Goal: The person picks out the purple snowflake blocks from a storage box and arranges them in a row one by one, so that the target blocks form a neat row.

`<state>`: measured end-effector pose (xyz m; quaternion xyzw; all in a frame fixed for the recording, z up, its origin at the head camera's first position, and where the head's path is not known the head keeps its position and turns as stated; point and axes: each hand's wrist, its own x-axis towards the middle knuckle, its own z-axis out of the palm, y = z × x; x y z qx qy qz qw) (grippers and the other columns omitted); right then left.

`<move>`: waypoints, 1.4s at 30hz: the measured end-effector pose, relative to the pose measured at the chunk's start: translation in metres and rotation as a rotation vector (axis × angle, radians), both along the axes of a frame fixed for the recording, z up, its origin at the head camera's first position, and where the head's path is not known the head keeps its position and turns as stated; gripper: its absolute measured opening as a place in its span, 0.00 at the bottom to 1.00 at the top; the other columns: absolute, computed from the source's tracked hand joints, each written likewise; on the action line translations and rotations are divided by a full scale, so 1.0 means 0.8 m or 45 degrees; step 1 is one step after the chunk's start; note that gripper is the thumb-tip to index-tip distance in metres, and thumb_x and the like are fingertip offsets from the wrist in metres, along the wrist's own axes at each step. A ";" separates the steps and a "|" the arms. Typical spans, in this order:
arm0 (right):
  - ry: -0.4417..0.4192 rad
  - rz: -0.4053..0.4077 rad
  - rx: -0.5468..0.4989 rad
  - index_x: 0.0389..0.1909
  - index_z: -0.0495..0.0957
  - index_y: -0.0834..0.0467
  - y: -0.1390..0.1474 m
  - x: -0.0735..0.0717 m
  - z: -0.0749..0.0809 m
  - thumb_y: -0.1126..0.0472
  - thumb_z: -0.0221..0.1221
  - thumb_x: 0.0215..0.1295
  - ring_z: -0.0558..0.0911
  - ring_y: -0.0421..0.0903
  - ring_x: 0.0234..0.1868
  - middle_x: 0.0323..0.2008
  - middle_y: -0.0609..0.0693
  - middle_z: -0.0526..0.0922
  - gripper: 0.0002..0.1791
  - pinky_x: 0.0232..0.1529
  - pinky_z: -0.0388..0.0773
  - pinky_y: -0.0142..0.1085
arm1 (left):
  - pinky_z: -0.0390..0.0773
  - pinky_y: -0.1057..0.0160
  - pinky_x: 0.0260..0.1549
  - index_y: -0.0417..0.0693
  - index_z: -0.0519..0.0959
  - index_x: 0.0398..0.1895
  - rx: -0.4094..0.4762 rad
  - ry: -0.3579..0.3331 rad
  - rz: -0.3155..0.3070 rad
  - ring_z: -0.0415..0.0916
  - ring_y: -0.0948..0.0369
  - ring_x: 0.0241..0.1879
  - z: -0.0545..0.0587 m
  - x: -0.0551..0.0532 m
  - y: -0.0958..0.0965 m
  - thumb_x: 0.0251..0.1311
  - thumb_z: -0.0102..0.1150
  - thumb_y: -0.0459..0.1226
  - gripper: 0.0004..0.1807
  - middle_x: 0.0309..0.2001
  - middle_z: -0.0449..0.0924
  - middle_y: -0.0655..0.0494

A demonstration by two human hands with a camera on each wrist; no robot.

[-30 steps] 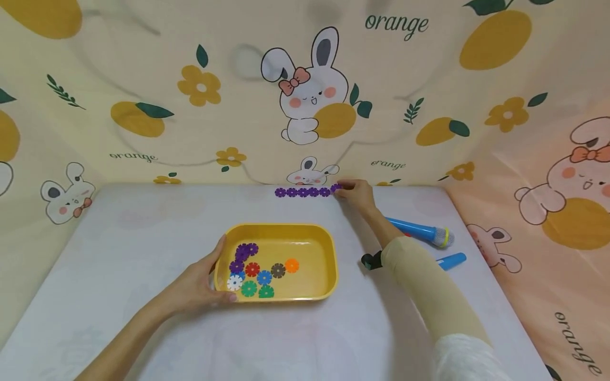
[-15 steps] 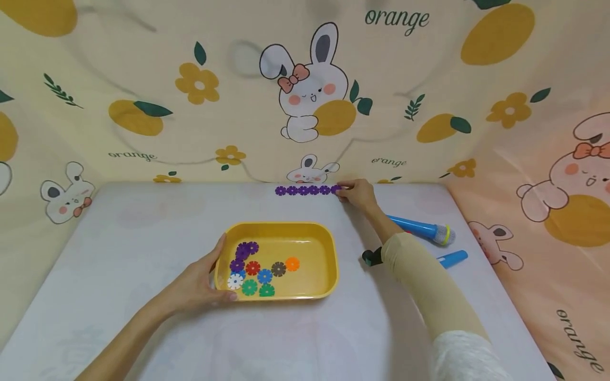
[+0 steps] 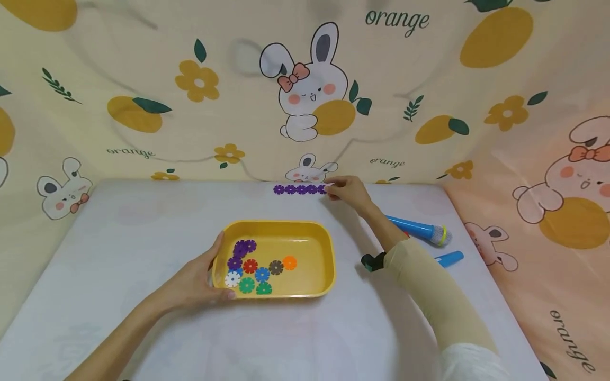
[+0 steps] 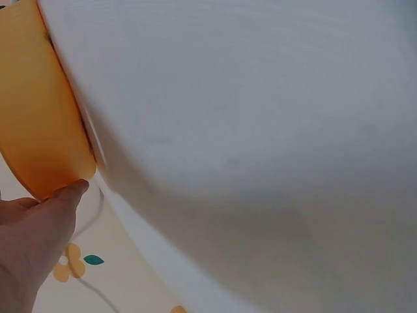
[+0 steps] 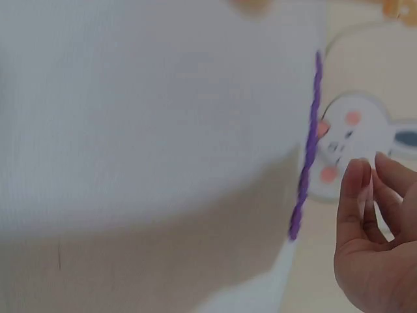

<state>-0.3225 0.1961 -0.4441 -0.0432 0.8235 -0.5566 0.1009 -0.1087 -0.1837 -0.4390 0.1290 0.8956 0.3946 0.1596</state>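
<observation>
My left hand (image 3: 193, 283) grips the left end of a yellow tray (image 3: 305, 278), its thumb on the near corner and fingers toward the far one. Several flower-shaped discs lie inside, among them purple discs (image 3: 240, 248), a red disc (image 3: 250, 266), a white disc (image 3: 232, 279) and an orange disc (image 3: 289, 263). Along the table's far edge runs a straight row of joined purple discs (image 3: 297, 190). My right hand (image 3: 349, 193) overlaps the row's right end in the head view. In the right wrist view its loosely bent fingers (image 5: 352, 195) hold nothing and stand apart from the purple row (image 5: 306, 169).
Right of the tray lies a blue toy microphone (image 3: 419, 228). A blue stick-like piece (image 3: 449, 259) and a small black-and-green object (image 3: 373, 262) lie nearer, partly hidden by the right forearm. A printed cloth (image 3: 200, 127) rises behind the white table (image 3: 143, 222).
My right hand was pinching the last purple disc at the row's right end. Its fingers have come off it and the hand has shifted slightly left. The left hand stays on the tray.
</observation>
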 end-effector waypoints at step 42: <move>0.180 0.479 0.223 0.49 0.85 0.60 -0.213 0.152 -0.016 0.65 0.68 0.61 0.82 0.34 0.32 0.42 0.51 0.88 0.15 0.35 0.82 0.24 | 0.55 0.36 0.68 0.47 0.33 0.80 0.083 0.055 -0.006 0.51 0.36 0.73 -0.006 0.001 -0.001 0.45 0.78 0.54 0.72 0.76 0.48 0.34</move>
